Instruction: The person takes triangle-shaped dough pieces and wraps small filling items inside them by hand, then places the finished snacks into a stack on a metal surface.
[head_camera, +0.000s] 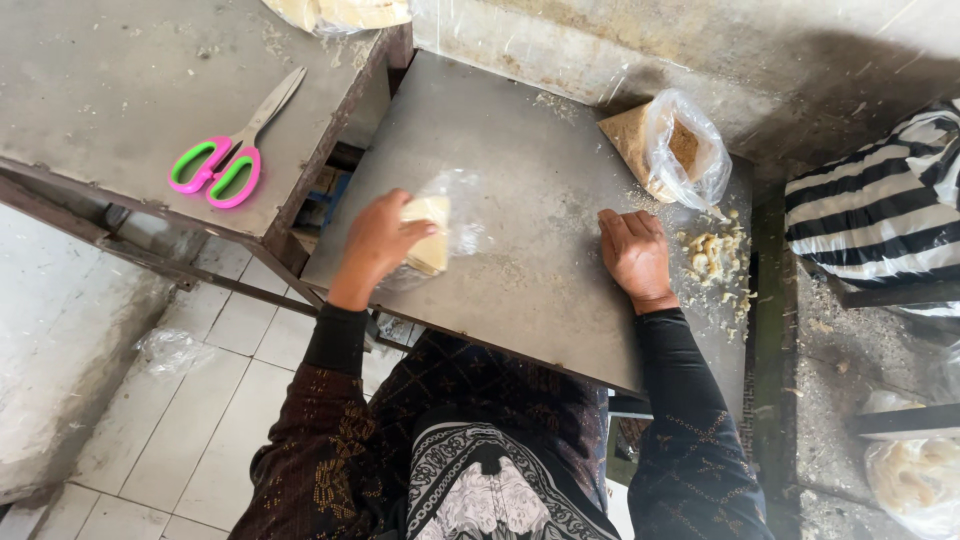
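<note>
On the metal bench (520, 300), the left hand (375, 240) grips a pale yellow block in a clear plastic bag (432, 232) near the bench's left edge, fingers curled around it. The right hand (634, 255) lies flat, palm down and holding nothing, toward the right edge beside scattered crumbs (715, 262). One bag of brownish crumbs (672, 148) already sits at the far right corner; the block's bag looks not yet closed.

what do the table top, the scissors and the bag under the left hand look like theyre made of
Table top: looks like dull grey sheet metal, scuffed and dusted with crumbs. Scissors: bare metal blades, glossy pink and green handles, probably plastic. Bag under the left hand: thin clear plastic film, crinkled and shiny, around a pale yellow block.
</note>
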